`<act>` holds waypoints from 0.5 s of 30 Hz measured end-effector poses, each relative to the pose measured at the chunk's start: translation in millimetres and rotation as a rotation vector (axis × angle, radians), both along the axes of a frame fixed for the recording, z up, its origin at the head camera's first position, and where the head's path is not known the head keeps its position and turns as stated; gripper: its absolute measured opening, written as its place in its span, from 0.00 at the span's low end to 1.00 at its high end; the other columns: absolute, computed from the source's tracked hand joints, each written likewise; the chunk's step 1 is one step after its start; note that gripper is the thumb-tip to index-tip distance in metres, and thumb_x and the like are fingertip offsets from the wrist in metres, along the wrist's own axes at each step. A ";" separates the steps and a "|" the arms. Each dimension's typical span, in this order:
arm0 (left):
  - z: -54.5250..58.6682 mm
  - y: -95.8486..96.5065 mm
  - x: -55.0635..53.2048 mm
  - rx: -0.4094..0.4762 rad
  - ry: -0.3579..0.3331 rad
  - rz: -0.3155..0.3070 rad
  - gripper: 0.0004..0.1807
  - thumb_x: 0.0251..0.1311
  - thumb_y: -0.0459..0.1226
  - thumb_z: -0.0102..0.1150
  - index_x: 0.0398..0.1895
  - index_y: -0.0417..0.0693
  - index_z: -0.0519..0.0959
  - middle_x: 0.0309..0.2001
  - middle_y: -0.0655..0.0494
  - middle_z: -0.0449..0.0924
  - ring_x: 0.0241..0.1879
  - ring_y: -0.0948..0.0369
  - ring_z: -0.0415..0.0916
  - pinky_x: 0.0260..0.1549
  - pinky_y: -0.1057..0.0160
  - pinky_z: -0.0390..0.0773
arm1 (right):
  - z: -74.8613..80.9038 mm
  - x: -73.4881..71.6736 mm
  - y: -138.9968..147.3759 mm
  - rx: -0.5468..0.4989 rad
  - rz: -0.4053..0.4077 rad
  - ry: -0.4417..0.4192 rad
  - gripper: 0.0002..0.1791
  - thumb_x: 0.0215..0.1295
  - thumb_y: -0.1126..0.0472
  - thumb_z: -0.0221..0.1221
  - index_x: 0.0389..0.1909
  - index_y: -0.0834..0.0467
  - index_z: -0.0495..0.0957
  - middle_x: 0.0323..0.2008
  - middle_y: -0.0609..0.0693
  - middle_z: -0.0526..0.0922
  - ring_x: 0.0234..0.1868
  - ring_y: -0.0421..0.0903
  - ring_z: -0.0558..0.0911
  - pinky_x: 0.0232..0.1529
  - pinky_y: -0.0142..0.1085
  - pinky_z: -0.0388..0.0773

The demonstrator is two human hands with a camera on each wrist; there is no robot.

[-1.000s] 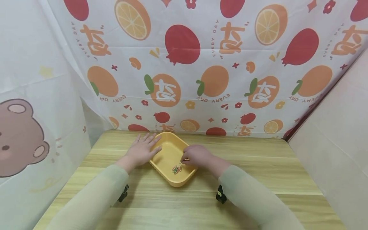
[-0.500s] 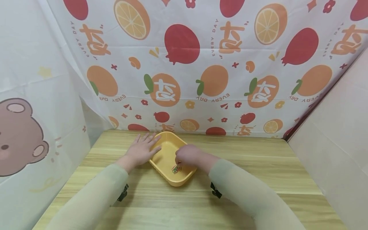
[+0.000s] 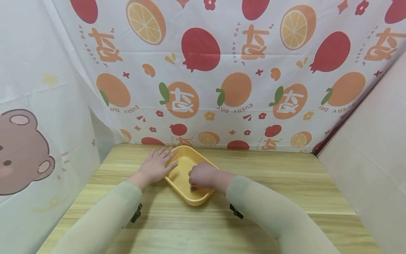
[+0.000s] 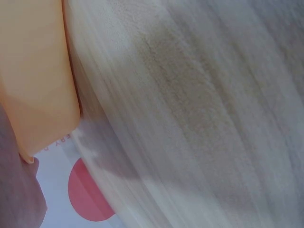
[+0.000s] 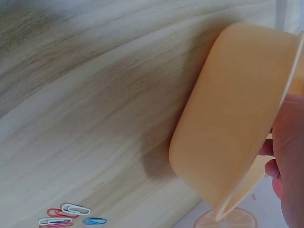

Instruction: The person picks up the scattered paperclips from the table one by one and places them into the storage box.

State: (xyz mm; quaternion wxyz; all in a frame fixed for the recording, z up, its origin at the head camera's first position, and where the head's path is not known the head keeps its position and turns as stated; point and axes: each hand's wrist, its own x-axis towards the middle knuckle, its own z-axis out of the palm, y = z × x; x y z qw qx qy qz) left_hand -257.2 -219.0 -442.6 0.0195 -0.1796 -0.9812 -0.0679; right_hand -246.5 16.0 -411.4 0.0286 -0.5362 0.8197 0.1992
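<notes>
A yellow plastic tray [image 3: 185,167] stands turned at an angle on the table. My left hand [image 3: 155,165] rests on its left rim, fingers spread and straight. Down inside the tray's near part is my right hand [image 3: 203,175], its fingers curled over a small pile of paper clips [image 3: 192,188]. Most of that pile is hidden beneath the hand, with a bit of green showing. The fingertips are covered in the head view, so I cannot tell whether they pinch a clip.
In the right wrist view, several loose paper clips, including a white one [image 5: 75,209] and a blue one [image 5: 94,221], lie on the wooden table [image 5: 109,109] outside the tray. A fruit-print cloth [image 3: 203,84] hangs behind the table, with pale cloths at both sides.
My right hand has moved left and slightly down inside the tray, now covering most of the clip pile that showed earlier. My left hand has stayed in place.
</notes>
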 end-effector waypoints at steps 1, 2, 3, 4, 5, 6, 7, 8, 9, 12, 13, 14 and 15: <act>0.5 0.4 0.4 0.002 0.000 0.001 0.42 0.70 0.68 0.27 0.79 0.56 0.55 0.77 0.46 0.52 0.75 0.40 0.46 0.72 0.36 0.36 | 0.9 -0.4 0.3 0.005 -0.001 -0.002 0.09 0.69 0.47 0.60 0.32 0.41 0.86 0.30 0.37 0.77 0.33 0.39 0.75 0.35 0.33 0.75; 1.1 0.7 0.8 0.007 0.001 -0.001 0.42 0.70 0.68 0.28 0.79 0.55 0.55 0.77 0.46 0.52 0.75 0.40 0.47 0.72 0.36 0.36 | 2.2 -0.8 0.7 0.007 -0.001 -0.005 0.09 0.69 0.48 0.60 0.32 0.41 0.86 0.30 0.37 0.77 0.32 0.39 0.75 0.35 0.33 0.75; 1.6 0.9 1.1 0.011 0.000 -0.003 0.41 0.71 0.67 0.29 0.79 0.55 0.55 0.77 0.46 0.52 0.75 0.40 0.47 0.71 0.35 0.35 | 3.2 -1.4 0.9 0.006 -0.001 -0.008 0.08 0.69 0.49 0.60 0.32 0.41 0.87 0.30 0.37 0.76 0.32 0.38 0.75 0.35 0.33 0.75; 2.2 1.0 1.3 0.014 0.001 -0.006 0.41 0.71 0.67 0.29 0.79 0.55 0.55 0.77 0.45 0.52 0.75 0.39 0.47 0.71 0.35 0.35 | 4.6 -1.9 1.4 0.003 -0.002 -0.009 0.08 0.69 0.50 0.61 0.32 0.41 0.87 0.30 0.37 0.76 0.32 0.38 0.74 0.35 0.32 0.75; 2.3 1.0 1.2 0.010 -0.001 -0.005 0.41 0.71 0.67 0.29 0.79 0.55 0.55 0.77 0.45 0.52 0.75 0.39 0.47 0.71 0.35 0.35 | 5.7 -2.4 2.1 -0.007 -0.004 -0.013 0.08 0.68 0.51 0.61 0.32 0.41 0.87 0.30 0.37 0.76 0.32 0.38 0.75 0.35 0.32 0.75; 2.2 1.0 1.0 0.007 -0.002 -0.004 0.41 0.71 0.67 0.28 0.79 0.55 0.55 0.77 0.46 0.51 0.75 0.40 0.46 0.71 0.35 0.34 | 6.9 -3.0 3.0 -0.013 -0.007 -0.014 0.07 0.68 0.51 0.61 0.32 0.41 0.87 0.30 0.37 0.76 0.32 0.38 0.75 0.35 0.32 0.75; 2.1 1.1 1.0 0.003 -0.001 -0.004 0.41 0.71 0.67 0.28 0.79 0.56 0.55 0.78 0.46 0.51 0.75 0.40 0.46 0.72 0.36 0.34 | 8.0 -3.6 4.2 -0.021 -0.011 -0.015 0.06 0.68 0.51 0.62 0.33 0.41 0.87 0.30 0.37 0.77 0.32 0.38 0.75 0.35 0.33 0.76; 2.1 1.1 0.9 0.001 -0.001 -0.004 0.41 0.71 0.67 0.27 0.79 0.56 0.54 0.78 0.46 0.51 0.75 0.40 0.46 0.72 0.36 0.34 | 9.1 -4.3 5.4 -0.031 -0.016 -0.017 0.06 0.67 0.51 0.63 0.34 0.41 0.88 0.31 0.37 0.77 0.33 0.39 0.76 0.36 0.33 0.77; 2.0 1.0 0.8 0.000 -0.001 -0.005 0.41 0.71 0.67 0.27 0.79 0.56 0.54 0.78 0.46 0.50 0.75 0.40 0.46 0.72 0.36 0.34 | 10.2 -4.9 6.9 -0.043 -0.022 -0.023 0.05 0.67 0.51 0.63 0.35 0.41 0.88 0.31 0.38 0.78 0.33 0.39 0.77 0.36 0.33 0.77; 2.1 1.5 0.9 0.005 0.000 -0.003 0.41 0.71 0.67 0.27 0.79 0.56 0.54 0.78 0.47 0.49 0.75 0.40 0.45 0.72 0.36 0.34 | 13.1 -6.6 12.3 -0.073 -0.029 -0.039 0.06 0.66 0.50 0.65 0.39 0.42 0.89 0.34 0.38 0.80 0.36 0.39 0.79 0.38 0.33 0.78; 2.1 1.5 1.2 0.007 0.004 -0.004 0.41 0.71 0.67 0.27 0.79 0.56 0.55 0.78 0.47 0.50 0.75 0.40 0.46 0.72 0.36 0.34 | 14.3 -7.0 14.3 -0.090 -0.031 -0.050 0.07 0.66 0.50 0.65 0.40 0.43 0.89 0.35 0.38 0.81 0.37 0.39 0.80 0.38 0.33 0.78; 2.1 1.5 1.3 0.007 0.005 -0.002 0.41 0.71 0.67 0.26 0.79 0.56 0.55 0.78 0.47 0.49 0.75 0.40 0.45 0.72 0.36 0.34 | 15.4 -7.3 16.5 -0.110 -0.032 -0.059 0.07 0.66 0.50 0.65 0.41 0.43 0.89 0.35 0.39 0.81 0.38 0.39 0.80 0.39 0.32 0.78; 2.1 1.4 1.4 0.011 0.008 -0.003 0.42 0.70 0.68 0.27 0.79 0.56 0.55 0.78 0.46 0.50 0.75 0.39 0.46 0.72 0.36 0.34 | 16.8 -7.5 18.9 -0.134 -0.034 -0.074 0.08 0.66 0.51 0.65 0.42 0.44 0.89 0.35 0.39 0.82 0.38 0.39 0.81 0.39 0.32 0.78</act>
